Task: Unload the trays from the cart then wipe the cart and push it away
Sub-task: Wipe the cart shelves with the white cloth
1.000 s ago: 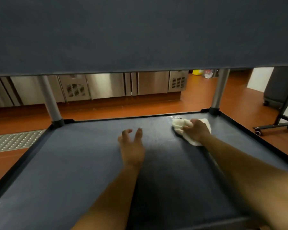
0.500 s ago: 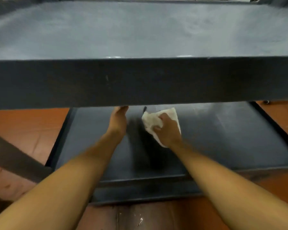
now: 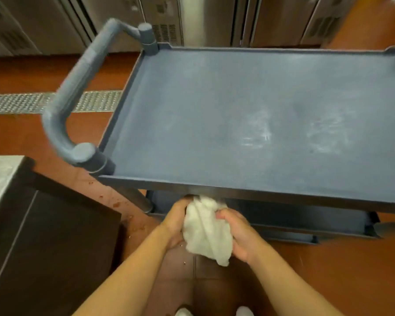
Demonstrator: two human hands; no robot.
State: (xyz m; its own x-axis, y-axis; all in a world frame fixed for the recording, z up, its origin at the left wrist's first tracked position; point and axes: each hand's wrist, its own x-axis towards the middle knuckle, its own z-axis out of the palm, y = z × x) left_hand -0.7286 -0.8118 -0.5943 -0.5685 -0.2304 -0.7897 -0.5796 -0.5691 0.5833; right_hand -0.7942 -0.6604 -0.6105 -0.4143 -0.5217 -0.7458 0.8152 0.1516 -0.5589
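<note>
A dark blue plastic cart stands in front of me, its top shelf bare with pale smears on the right half. Its curved handle sticks out at the left end. A lower shelf shows under the front edge. A crumpled white cloth is bunched between both hands just below the cart's front edge. My left hand holds its left side. My right hand grips its right side with curled fingers. No trays are in view.
A dark cabinet with a steel top stands close at my left. Steel kitchen units line the far wall. A metal floor drain grate runs across the orange tiled floor. Crumbs lie by the cart's near-left leg.
I have risen from looking under the top shelf to looking down on it. Both hands came out from the lower shelf, and the left hand now holds the cloth too.
</note>
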